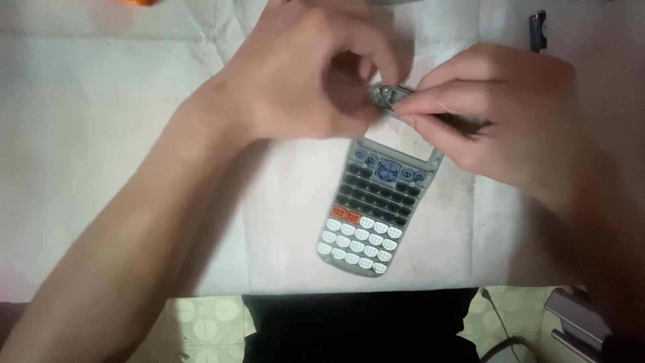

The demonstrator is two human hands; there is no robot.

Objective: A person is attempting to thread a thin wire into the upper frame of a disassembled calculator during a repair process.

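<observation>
A grey calculator front panel [373, 205] with dark, white and orange keys lies tilted on the white table [87, 168]. Its display window is an open gap. My left hand [302, 74] hovers over the panel's top end, fingers curled around a small grey part [388, 95]. My right hand [497, 114] meets it from the right, thumb and forefinger pinching a thin dark tool [463, 121] whose tip touches that small part. What the small part is I cannot make out.
A dark pen-like object [537, 30] lies at the table's far right. Something orange [138, 3] peeks in at the top edge. Below the table's near edge are my dark clothing [363, 329], a patterned floor [208, 323] and a grey object [578, 323].
</observation>
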